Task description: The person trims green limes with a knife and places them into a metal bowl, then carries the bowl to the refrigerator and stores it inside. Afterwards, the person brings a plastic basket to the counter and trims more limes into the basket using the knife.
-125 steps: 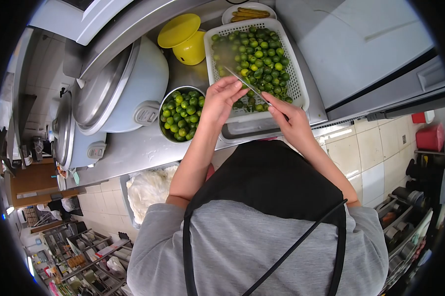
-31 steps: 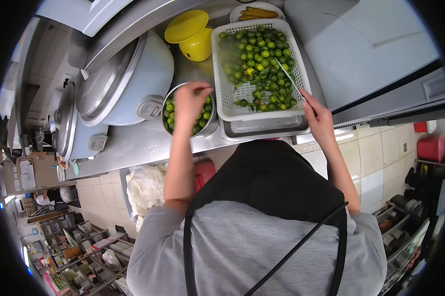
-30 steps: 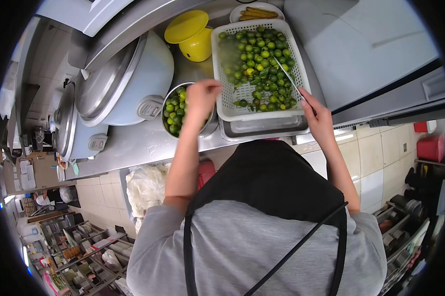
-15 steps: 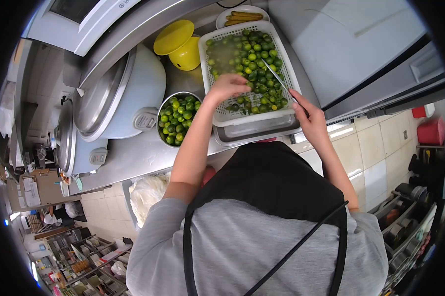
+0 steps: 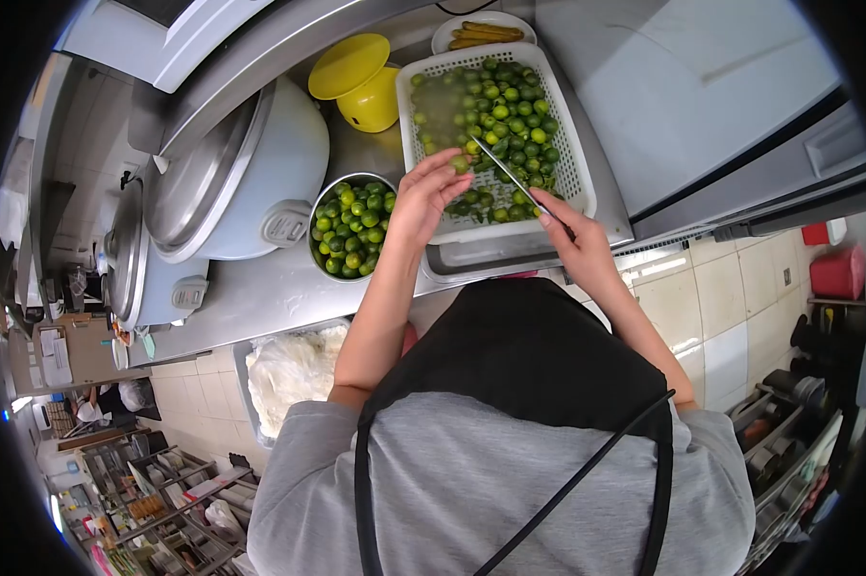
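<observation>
Over the near left part of a white perforated basket [image 5: 575, 182], my left hand [image 5: 431, 192] pinches a small green lime [image 5: 460, 164] at its fingertips. My right hand [image 5: 575, 238] is closed round the dark handle of a knife [image 5: 510, 176]. The blade slants up and left over the basket, its tip a little right of and above the held lime. Many green limes [image 5: 517, 106] lie in the basket, thickest at its far and right side. To the left of my left forearm stands a round metal bowl [image 5: 315, 252] full of limes [image 5: 354, 226].
Beneath the basket is a metal tray [image 5: 491, 259]. A yellow lidded container [image 5: 368, 101] and large rice cookers [image 5: 251, 182] stand to the left. A plate of long brown sticks [image 5: 486, 36] sits behind. A grey cabinet [image 5: 683, 86] borders the right.
My left hand has risen slightly with a lime now visible in its fingertips. My right hand has brought the knife left and nearer to it. The view has shifted slightly.
</observation>
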`<state>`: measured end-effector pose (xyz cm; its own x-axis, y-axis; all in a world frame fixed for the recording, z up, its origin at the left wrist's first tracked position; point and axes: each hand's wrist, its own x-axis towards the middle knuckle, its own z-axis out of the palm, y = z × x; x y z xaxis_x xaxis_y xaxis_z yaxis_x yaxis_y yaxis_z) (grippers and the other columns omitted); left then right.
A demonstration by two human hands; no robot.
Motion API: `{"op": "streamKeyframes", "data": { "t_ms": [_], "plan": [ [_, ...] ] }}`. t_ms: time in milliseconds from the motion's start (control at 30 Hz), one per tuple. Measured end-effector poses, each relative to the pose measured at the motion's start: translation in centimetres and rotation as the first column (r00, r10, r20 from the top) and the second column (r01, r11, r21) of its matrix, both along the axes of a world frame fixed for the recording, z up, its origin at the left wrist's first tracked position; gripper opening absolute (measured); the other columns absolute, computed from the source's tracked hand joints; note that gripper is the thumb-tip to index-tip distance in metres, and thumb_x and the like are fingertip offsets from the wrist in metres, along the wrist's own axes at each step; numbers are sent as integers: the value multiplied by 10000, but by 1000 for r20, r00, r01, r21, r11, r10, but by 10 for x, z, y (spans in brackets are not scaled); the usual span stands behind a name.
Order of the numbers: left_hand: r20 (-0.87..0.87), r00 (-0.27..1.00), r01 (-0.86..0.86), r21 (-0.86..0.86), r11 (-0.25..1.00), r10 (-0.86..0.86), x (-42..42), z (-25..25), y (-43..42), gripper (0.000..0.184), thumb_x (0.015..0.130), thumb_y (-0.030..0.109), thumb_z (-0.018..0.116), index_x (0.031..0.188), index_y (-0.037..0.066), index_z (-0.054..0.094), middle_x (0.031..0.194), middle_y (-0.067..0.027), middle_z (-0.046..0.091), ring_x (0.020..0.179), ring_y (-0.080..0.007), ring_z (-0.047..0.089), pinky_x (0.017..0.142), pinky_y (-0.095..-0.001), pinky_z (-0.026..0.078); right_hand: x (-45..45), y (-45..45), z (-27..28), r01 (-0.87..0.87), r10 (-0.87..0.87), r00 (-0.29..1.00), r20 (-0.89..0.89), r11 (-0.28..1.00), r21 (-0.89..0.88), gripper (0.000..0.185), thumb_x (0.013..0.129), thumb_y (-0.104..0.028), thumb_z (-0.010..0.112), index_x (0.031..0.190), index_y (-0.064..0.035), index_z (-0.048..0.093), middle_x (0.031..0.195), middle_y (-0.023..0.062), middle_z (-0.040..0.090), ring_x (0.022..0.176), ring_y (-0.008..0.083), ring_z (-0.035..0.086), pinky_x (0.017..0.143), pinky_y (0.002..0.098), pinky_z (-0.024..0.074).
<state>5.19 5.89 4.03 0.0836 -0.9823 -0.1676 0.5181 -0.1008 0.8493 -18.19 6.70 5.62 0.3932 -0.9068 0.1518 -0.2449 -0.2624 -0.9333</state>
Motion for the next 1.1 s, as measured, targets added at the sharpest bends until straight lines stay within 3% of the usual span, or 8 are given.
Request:
{"op": "streamKeyframes", "data": {
  "t_ms": [267,533,833,967,1100],
  "plan": [
    [-64,994,-90,-54,994,87,-7,6,7,267,824,2,540,1086,-46,531,898,-61,560,855,-154,572,864,-316,481,5,3,-1,-21,21,999,31,1000,15,304,876,-152,498,1170,-82,525,1119,150,568,1014,258,567,831,294,435],
    [-3,986,-164,-107,981,165,-13,14,8,211,813,9,567,1010,-50,524,900,-88,582,857,-159,584,840,-304,488,11,11,-1,-54,55,998,16,998,-23,304,869,-162,510,1168,-114,535,963,162,617,745,246,600,699,304,455],
    [-25,976,-220,-118,968,218,-13,11,5,193,813,25,573,991,-37,527,875,-84,595,815,-148,591,813,-293,493,16,11,-2,-32,30,999,-23,992,-121,302,861,-168,518,1158,-122,545,809,168,607,649,275,566,609,335,444],
    [37,980,-191,-135,972,198,-14,7,6,189,803,20,584,981,-26,539,870,-82,599,800,-141,588,792,-279,490,18,8,2,-16,10,998,-55,993,-115,298,862,-171,515,1154,-121,547,802,172,605,640,282,560,604,341,443],
    [137,989,-40,-116,992,56,-36,16,18,208,775,-4,610,976,-18,559,850,-67,594,788,-121,577,752,-252,478,22,-7,6,24,-44,986,-162,992,-126,294,865,-179,510,1147,-107,550,834,173,612,663,288,569,616,343,447]
  ]
}}
